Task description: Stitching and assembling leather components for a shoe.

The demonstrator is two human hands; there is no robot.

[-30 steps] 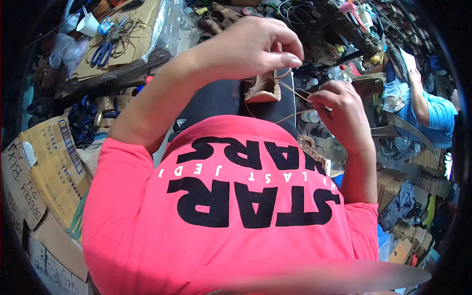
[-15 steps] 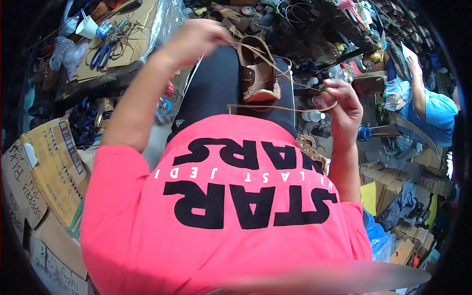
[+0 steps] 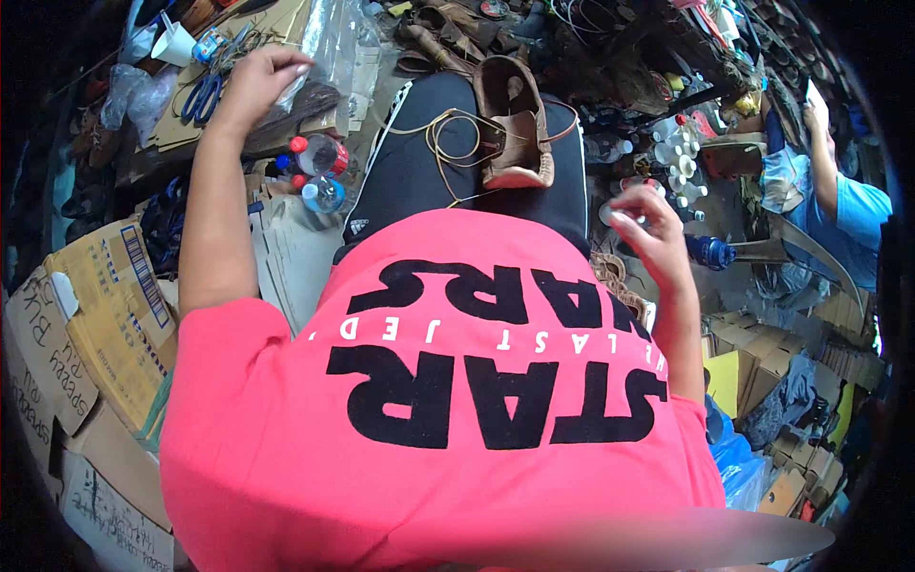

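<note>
A brown leather shoe (image 3: 519,143), unfinished-looking, rests on my lap between the dark-trousered thighs, its opening facing up. From it a thin tan lace (image 3: 440,141) runs out in loose loops over my left thigh. A short strand also curves out on the shoe's right side. My left hand (image 3: 267,84) is raised at the far left, beside the cardboard, thumb and fingers pressed together. To the right of my lap my right hand (image 3: 650,224) is curled in a pinch. Neither pinch shows clearly what, if anything, it contains. Both hands are apart from the shoe.
Blue-handled scissors (image 3: 202,98) and a white cup (image 3: 173,44) lie on the cardboard at far left. Plastic bottles (image 3: 324,154) stand left of my leg; several more stand at right. Boxes (image 3: 119,310) are stacked left. A co-worker in a blue shirt (image 3: 848,219) sits at right.
My left hand has swung outward to the left, away from the shoe, and my right hand has come down slightly. The lace, stretched between my hands before, now lies slack in loops.
</note>
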